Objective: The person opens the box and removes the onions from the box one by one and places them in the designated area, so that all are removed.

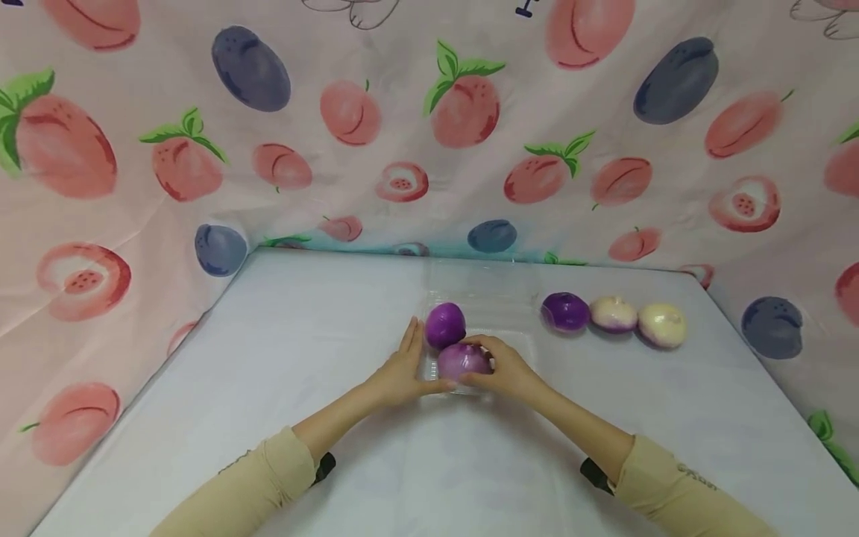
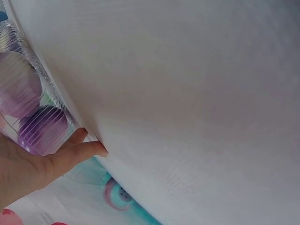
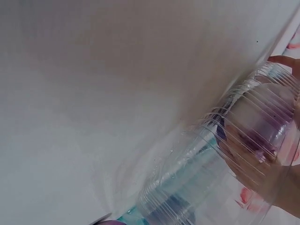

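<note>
A clear plastic box with ribbed walls stands in front of me, its lid folded back. Inside, at the left, sits a dark purple onion. Nearer me in the box is a paler purple onion, which my right hand grips from the right, thumb on the near side and fingers behind. My left hand rests against the box's left side with fingers straight and thumb reaching along the near edge. Through the ribbed wall, the right wrist view shows the held onion and the right fingers.
To the right of the box, a dark purple onion and two whitish onions lie in a row on the white table. A fruit-patterned cloth hangs behind and along both sides of the table.
</note>
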The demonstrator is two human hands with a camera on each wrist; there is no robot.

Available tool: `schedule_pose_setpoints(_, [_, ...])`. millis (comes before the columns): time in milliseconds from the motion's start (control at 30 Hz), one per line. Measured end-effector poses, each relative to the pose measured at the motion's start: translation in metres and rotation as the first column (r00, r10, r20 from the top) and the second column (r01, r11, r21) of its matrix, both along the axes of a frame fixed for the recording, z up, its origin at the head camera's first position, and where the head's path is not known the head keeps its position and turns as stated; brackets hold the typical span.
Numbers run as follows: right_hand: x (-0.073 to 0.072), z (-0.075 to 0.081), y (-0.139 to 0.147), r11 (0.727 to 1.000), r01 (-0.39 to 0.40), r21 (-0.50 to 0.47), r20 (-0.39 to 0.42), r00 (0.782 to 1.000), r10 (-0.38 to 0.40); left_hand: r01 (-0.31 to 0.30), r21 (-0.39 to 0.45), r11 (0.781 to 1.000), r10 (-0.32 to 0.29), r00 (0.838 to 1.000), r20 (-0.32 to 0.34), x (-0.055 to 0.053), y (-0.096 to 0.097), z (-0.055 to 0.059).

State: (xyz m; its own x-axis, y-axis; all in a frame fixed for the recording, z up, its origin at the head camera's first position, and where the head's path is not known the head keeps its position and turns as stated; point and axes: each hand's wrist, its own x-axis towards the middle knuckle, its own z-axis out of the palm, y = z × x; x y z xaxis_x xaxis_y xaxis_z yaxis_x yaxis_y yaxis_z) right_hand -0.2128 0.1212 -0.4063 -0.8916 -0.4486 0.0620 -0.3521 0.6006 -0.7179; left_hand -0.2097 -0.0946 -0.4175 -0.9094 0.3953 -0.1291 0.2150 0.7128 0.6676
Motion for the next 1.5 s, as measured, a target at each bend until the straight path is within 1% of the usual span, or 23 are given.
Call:
schedule_pose_setpoints(200, [0.006, 0.004, 0.002, 0.998, 0.053, -0.022, -0.022, 0.998, -0.053, 0.000, 0.009, 1.000, 0.000, 1.000, 0.015, 0.002, -0.002, -0.001])
schedule_pose_setpoints(300, [0.007, 0.007, 0.004, 0.998, 0.055, -0.034, -0.031, 0.998, -0.056, 0.003, 0.008, 1.000, -0.003, 1.000, 0.019, 0.002, -0.001, -0.001])
schedule_pose_setpoints(533, [0.010, 0.011, 0.008, 0.995, 0.054, -0.083, -0.042, 0.997, -0.058, 0.008, 0.000, 1.000, -0.008, 1.000, -0.002, 0.001, -0.001, 0.000])
schedule_pose_setpoints(733, [0.013, 0.015, 0.013, 0.990, 0.042, -0.134, -0.091, 0.994, -0.055, 0.006, -0.011, 1.000, -0.006, 1.000, 0.009, 0.000, -0.001, 0.000])
schedule_pose_setpoints(867, [0.014, 0.017, 0.017, 0.984, 0.049, -0.172, -0.086, 0.994, -0.065, 0.006, -0.014, 1.000, -0.006, 1.000, 0.003, 0.000, -0.001, 0.001])
schedule_pose_setpoints(967, [0.014, 0.017, 0.019, 0.981, 0.072, -0.178, -0.089, 0.992, -0.089, 0.006, -0.016, 1.000, -0.006, 1.000, 0.002, 0.001, -0.001, 0.001])
schedule_pose_setpoints(1167, [0.013, 0.020, 0.027, 0.979, 0.101, -0.174, -0.128, 0.984, -0.125, 0.002, -0.015, 1.000, -0.002, 1.000, 0.009, 0.002, 0.000, 0.002])
schedule_pose_setpoints(1267, [0.012, 0.022, 0.032, 0.979, 0.104, -0.177, -0.135, 0.982, -0.129, -0.003, -0.014, 1.000, 0.003, 1.000, 0.011, 0.003, 0.000, 0.002])
schedule_pose_setpoints(1400, [0.010, 0.024, 0.041, 0.977, 0.096, -0.188, -0.124, 0.985, -0.121, -0.006, -0.011, 1.000, 0.006, 1.000, 0.016, 0.003, 0.000, 0.003])
schedule_pose_setpoints(1500, [0.008, 0.027, 0.049, 0.977, 0.105, -0.187, -0.121, 0.984, -0.129, -0.006, -0.007, 1.000, 0.006, 1.000, 0.016, 0.004, 0.000, 0.004])
